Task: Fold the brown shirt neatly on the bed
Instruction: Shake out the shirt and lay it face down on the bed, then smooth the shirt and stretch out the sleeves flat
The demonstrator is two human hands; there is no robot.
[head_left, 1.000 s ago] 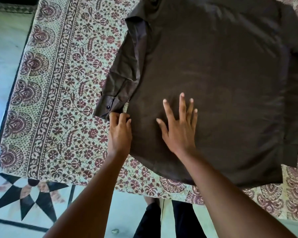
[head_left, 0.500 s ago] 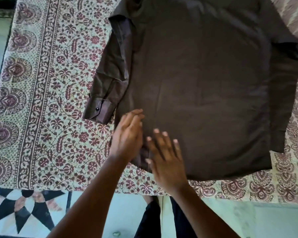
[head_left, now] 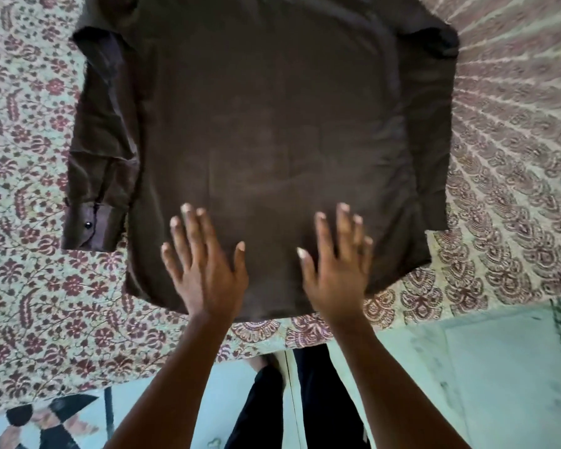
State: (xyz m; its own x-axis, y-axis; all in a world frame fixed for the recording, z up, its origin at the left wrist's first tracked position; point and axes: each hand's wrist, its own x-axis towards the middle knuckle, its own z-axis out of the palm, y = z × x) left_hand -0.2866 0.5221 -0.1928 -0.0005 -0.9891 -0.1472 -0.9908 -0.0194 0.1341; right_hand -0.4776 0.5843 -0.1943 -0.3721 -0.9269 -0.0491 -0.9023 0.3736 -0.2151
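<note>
Both hands flat on the brown shirt's lower edge.

The left hand [head_left: 204, 270] and right hand [head_left: 336, 270] lie side by side, fingers straight and spread, each grip open and pressing the brown shirt [head_left: 272, 124], which spreads across the centre and top of the frame on the floral-printed bed [head_left: 39, 303]; its buttoned cuff [head_left: 89, 226] lies at centre left.
</note>
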